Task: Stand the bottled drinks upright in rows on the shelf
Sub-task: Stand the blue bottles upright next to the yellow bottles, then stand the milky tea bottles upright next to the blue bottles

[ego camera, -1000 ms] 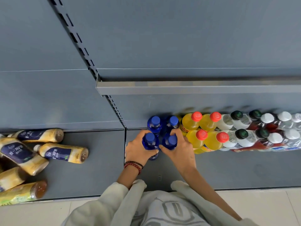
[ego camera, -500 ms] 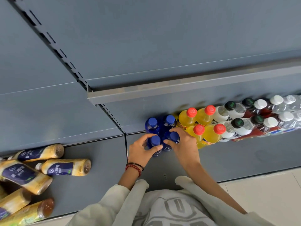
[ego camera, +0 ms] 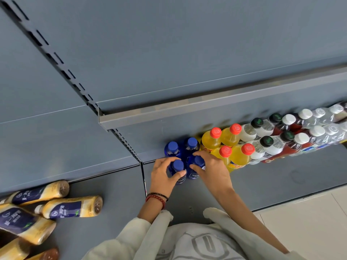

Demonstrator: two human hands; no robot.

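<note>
Several blue bottles stand upright at the left end of the bottom shelf [ego camera: 262, 184]. My left hand [ego camera: 162, 177] grips the front left blue bottle [ego camera: 178, 166] just below its cap. My right hand [ego camera: 210, 169] grips the front right blue bottle [ego camera: 198, 162] in the same way. Two more blue bottles [ego camera: 172, 147] stand right behind them. To the right run two rows of upright bottles: yellow ones with red caps [ego camera: 216, 137], then clear and dark ones with black caps [ego camera: 266, 140] and white caps [ego camera: 301, 137].
On the neighbouring shelf section to the left, several yellow bottles with dark blue labels [ego camera: 71, 207] lie on their sides. An upper shelf edge [ego camera: 206, 107] overhangs the rows. A slotted upright [ego camera: 131, 145] divides the two sections. Pale floor tiles [ego camera: 309, 222] lie at lower right.
The camera view has tilted and shifted. Both hands have stayed on the two front blue bottles, which stand close against the back pair.
</note>
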